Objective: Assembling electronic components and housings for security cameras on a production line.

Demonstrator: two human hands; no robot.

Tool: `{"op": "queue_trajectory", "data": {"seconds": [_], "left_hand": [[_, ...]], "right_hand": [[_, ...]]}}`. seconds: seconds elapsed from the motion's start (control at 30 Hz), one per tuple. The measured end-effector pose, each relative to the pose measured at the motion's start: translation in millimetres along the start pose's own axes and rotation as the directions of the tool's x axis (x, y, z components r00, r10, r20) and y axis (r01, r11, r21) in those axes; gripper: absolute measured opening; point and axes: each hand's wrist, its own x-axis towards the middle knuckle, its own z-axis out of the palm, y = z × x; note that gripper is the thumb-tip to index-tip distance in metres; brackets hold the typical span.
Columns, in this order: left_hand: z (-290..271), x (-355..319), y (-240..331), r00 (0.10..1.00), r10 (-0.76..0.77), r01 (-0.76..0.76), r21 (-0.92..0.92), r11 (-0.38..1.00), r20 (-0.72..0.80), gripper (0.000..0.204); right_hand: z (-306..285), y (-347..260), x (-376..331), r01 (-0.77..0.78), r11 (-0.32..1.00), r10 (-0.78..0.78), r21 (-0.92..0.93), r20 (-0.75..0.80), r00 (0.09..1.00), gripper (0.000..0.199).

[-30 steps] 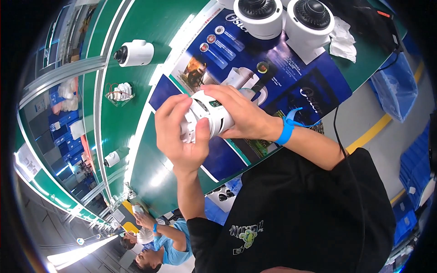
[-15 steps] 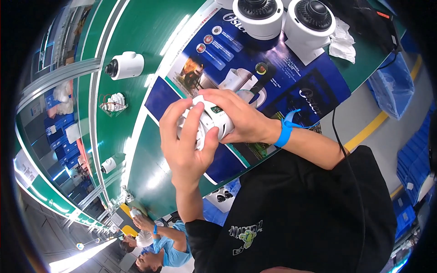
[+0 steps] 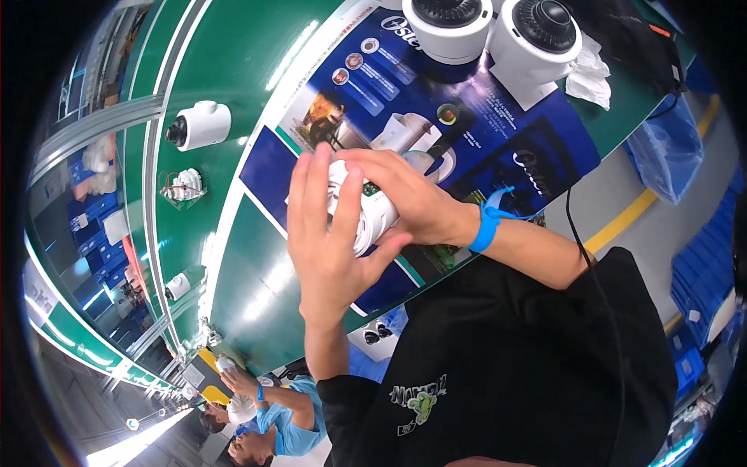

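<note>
Both of my hands are around a round white plastic housing (image 3: 375, 213) with slots in its side and a small green circuit board part at its upper edge. My right hand (image 3: 416, 198), a blue band on its wrist, grips the housing from the right. My left hand (image 3: 331, 237) presses its long, nearly straight fingers across the left face, with the thumb reaching beneath. These fingers hide much of that face. Under the hands lies a blue printed cardboard sheet (image 3: 381, 74).
White units with black ribbed tops stand at the far edge, one (image 3: 447, 35) beside another (image 3: 537, 39), near crumpled white paper (image 3: 587, 78). On the green belt at left are a white unit (image 3: 204, 124) and a wired white part (image 3: 185, 185). A co-worker (image 3: 288, 412) sits lower left.
My left fingers have straightened and come closer together over the housing, and the thumb has slid right beneath it. The housing has turned slightly. The whole view has shifted a little.
</note>
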Motion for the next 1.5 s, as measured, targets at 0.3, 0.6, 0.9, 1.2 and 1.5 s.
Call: {"op": "queue_trajectory", "data": {"seconds": [0.3, 0.6, 0.9, 1.2, 1.5], "left_hand": [[-10, 42, -24, 0.959, -0.151, 0.219, -0.288, 0.932, 0.241, 0.088], [0, 65, -15, 0.945, -0.309, 0.321, -0.483, 0.814, 0.109, 0.06], [25, 140, -155, 0.834, -0.535, 0.546, -0.351, 0.761, 0.136, 0.046], [51, 235, -304, 0.71, -0.684, 0.7, -0.065, 0.711, 0.165, 0.062], [39, 223, -307, 0.819, -0.546, 0.569, 0.129, 0.812, -0.173, 0.058]], "right_hand": [[-6, -7, 8, -0.352, 0.916, 0.351, 0.194, 0.038, 0.936, 0.099], [-42, -38, 44, -0.475, 0.845, 0.473, 0.246, 0.072, 0.878, 0.09], [-54, 18, 56, -0.164, 0.944, 0.174, -0.287, 0.01, 0.985, 0.097], [-64, 25, 37, -0.14, 0.863, 0.214, -0.485, 0.101, 0.972, 0.061], [-55, 31, 42, -0.067, 0.852, 0.168, -0.519, 0.149, 0.974, 0.05]]}}
